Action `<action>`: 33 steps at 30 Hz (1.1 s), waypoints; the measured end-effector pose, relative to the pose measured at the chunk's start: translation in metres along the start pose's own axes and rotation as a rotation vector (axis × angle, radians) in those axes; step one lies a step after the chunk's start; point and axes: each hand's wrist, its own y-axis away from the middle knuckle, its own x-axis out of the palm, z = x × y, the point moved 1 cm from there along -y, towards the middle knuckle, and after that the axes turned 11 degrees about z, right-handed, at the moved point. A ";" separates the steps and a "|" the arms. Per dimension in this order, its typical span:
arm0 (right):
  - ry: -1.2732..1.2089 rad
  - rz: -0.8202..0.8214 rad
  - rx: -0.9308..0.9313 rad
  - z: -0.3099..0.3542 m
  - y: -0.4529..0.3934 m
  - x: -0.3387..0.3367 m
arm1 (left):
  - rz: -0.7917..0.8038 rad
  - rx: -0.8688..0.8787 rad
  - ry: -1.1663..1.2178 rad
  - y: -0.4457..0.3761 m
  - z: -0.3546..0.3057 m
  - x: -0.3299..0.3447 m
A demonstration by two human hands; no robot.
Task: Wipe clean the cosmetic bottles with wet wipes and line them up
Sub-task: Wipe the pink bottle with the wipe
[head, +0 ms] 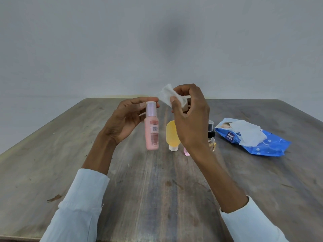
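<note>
The pink bottle (151, 130) is up in the air over the desk (70, 154), and it hangs almost straight up and down. I hold it at the top with my left hand (122, 119). My fingers (139, 100) and thumb curl round its pale purple cap (150, 108), so the long pink part hangs free below.

My right hand (188, 116) is up beside it, a little higher. Its fingers pinch a white wet wipe (168, 96), which is bunched up and sticks out toward the cap of the pink bottle. The wipe is very near the cap, but I cannot tell if they touch.

Behind my right hand, 3 more bottles stand on the desk. The yellow bottle (171, 135) stands on its white cap. A small pink bottle (186, 151) peeks out under my wrist. A clear bottle with a black spray top (211, 135) is just past it.

To the right lies the blue pack of wipes (262, 145). It is open, and 1 white wipe (248, 135) sticks out of it.

My sleeves (78, 206) are light blue.
</note>
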 end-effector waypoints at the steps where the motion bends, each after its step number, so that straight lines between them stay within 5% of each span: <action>1: 0.033 0.002 -0.031 0.001 0.001 0.001 | 0.012 -0.004 -0.001 -0.001 0.001 0.001; 20: 0.128 0.107 -0.013 0.003 0.011 0.011 | -0.141 0.066 -0.199 -0.009 0.007 0.000; 28: 0.310 0.289 -0.203 0.010 0.025 0.025 | -0.436 0.118 -0.401 -0.013 0.005 0.006; 33: 0.283 0.178 -0.193 0.007 0.020 0.018 | -0.376 0.120 -0.412 -0.014 0.005 0.013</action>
